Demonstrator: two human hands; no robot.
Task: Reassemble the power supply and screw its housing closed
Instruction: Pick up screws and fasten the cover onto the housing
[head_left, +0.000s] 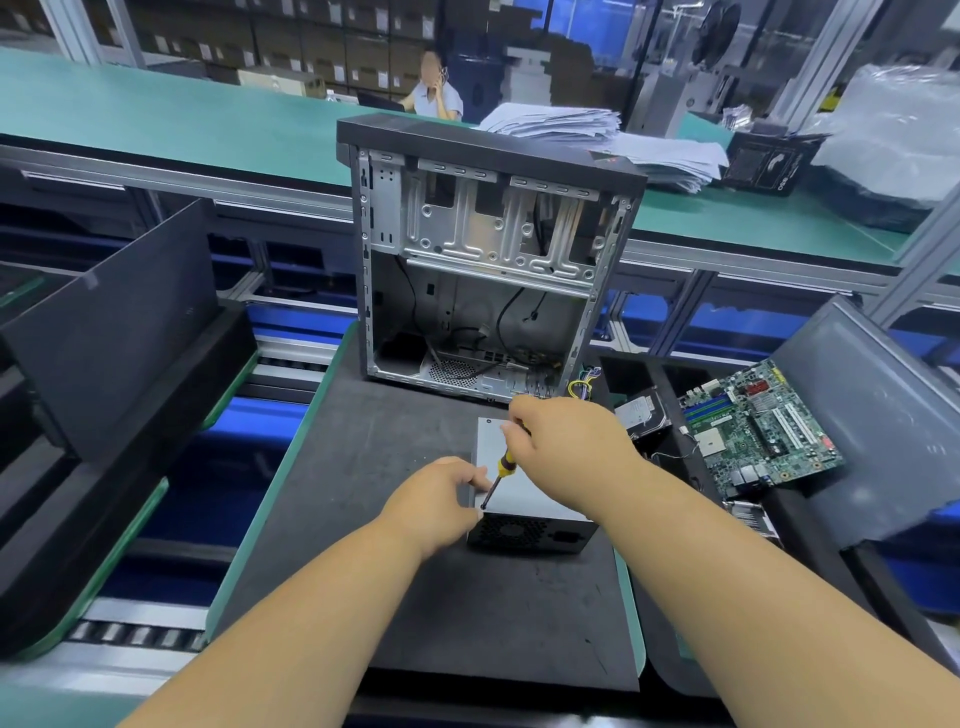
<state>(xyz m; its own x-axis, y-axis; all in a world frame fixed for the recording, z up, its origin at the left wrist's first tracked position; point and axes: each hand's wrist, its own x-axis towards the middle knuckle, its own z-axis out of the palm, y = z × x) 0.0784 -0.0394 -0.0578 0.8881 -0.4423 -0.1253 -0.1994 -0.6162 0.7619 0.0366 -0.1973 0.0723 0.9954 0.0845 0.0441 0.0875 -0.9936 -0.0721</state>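
The power supply (524, 499), a grey metal box with a black fan grille on its near face, lies on the dark mat (405, 597) in front of me. My right hand (566, 441) grips a screwdriver (497, 475) with a yellow and black handle, tip angled down onto the box's top near its front left corner. My left hand (441, 493) holds the left edge of the power supply, fingers beside the screwdriver tip. Coloured wires (583, 385) trail from the far end of the box. Any screw under the tip is hidden.
An open, empty computer case (483, 249) stands upright just behind the power supply. To the right, a black tray (878, 415) holds a green motherboard (758, 421) and a hard drive (641, 413). Black side panels (119, 322) lean at the left. A person sits at a far bench.
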